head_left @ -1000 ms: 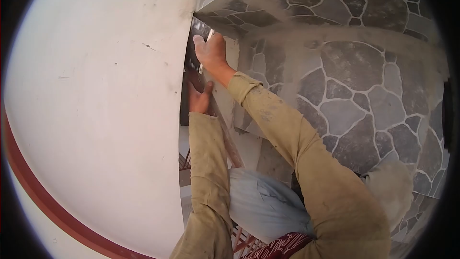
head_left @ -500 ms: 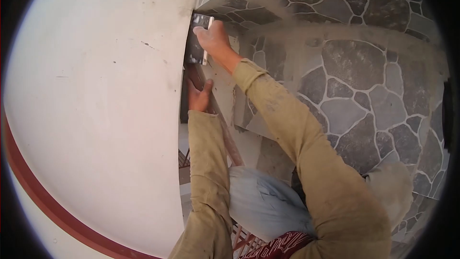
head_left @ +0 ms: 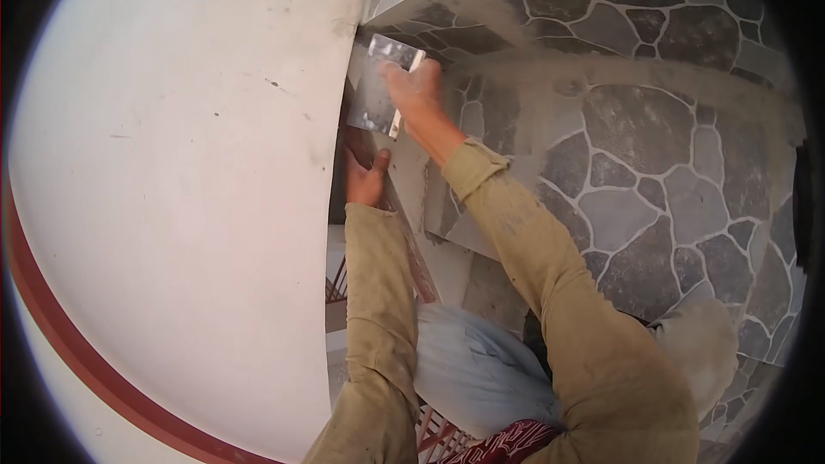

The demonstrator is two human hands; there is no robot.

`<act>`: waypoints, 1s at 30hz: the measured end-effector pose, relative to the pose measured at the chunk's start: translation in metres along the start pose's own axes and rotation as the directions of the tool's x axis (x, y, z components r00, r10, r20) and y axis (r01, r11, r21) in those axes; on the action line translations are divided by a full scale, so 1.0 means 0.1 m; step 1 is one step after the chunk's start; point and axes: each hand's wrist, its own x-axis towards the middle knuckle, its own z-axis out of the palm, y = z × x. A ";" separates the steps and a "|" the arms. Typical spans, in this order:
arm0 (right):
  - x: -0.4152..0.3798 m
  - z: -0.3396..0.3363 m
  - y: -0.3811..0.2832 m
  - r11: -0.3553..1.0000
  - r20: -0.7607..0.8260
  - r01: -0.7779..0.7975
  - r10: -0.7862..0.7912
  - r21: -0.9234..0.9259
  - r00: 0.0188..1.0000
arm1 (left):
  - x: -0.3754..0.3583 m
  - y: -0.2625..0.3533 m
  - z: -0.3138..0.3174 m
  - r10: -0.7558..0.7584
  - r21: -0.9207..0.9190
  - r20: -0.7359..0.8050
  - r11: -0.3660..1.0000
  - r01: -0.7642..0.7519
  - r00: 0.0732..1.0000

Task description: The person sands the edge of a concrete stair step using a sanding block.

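Tilted in the narrow space beside the white wall (head_left: 189, 163): a flat, shiny plate (head_left: 369, 99) with a pale spine (head_left: 396, 126), held well above the left hand. Gripped along that spine by the right hand (head_left: 419, 94), fingers curled closed around it, thumb laid toward the glossy face. Slightly blurred there; hard to tell whether touching the wall edge or just beside it.

Below, at the long reddish-brown bar (head_left: 416, 259), rests the left hand (head_left: 368, 182), thumb raised apart from the palm. Other fingers mostly hidden at the wall's edge, so cannot tell whether spread, pressed together or pinching anything.

Farther out, to the right, dark stone facing (head_left: 638, 125) with pale joints already in place, bordered by smeared grey bands (head_left: 550, 60). Near the bar, a plain pale strip (head_left: 408, 163) without stones. Small dark marks visible on the white wall. Impossible to judge from this view how much is finished and how much remains at the narrow space.

Lowest, a light-blue trouser leg (head_left: 481, 365) between tan sleeves (head_left: 378, 271), beside red latticework (head_left: 436, 434).
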 end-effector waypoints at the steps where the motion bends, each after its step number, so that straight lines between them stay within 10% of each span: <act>1: 0.03 0.08 0.04 1.000 0.004 -0.001 0.001 -0.006 1.000 | 0.00 0.00 0.00 -0.015 0.049 -0.009 0.999 0.016 1.000; 3: 0.09 0.29 0.10 0.973 -0.072 0.047 -0.065 -0.226 0.995 | -0.02 0.04 0.03 -0.039 0.092 -0.021 0.995 0.041 0.999; 9: -0.15 0.08 -0.20 0.991 -0.067 0.025 -0.034 -0.128 0.997 | -0.06 0.15 0.02 0.018 -0.206 0.032 0.979 -0.011 0.999; 11: -0.07 0.19 -0.16 0.998 -0.056 0.009 -0.013 -0.069 0.998 | 0.01 -0.09 0.03 -0.016 0.032 -0.007 0.999 0.016 1.000; 13: 0.23 0.44 0.17 0.970 -0.050 0.181 -0.191 -0.162 0.980 | -0.07 0.14 0.03 -0.016 -0.001 0.001 1.000 0.016 1.000; 21: 0.05 0.06 0.14 0.996 0.017 0.073 -0.074 0.042 0.997 | -0.08 0.21 0.01 -0.017 0.063 -0.018 0.998 0.018 1.000; 25: 0.14 0.05 0.05 0.974 0.100 0.080 -0.060 -0.214 0.993 | -0.08 0.08 -0.02 -0.071 0.059 0.019 0.996 0.070 0.997; 26: 0.17 0.06 0.20 0.945 0.050 0.321 -0.319 -0.065 0.947 | 0.00 -0.01 0.00 -0.065 0.063 0.004 0.996 0.065 0.998; 30: -0.02 0.13 -0.13 0.991 0.029 0.102 -0.100 -0.092 0.995 | -0.12 0.34 0.03 0.051 0.001 -0.014 0.999 -0.051 0.999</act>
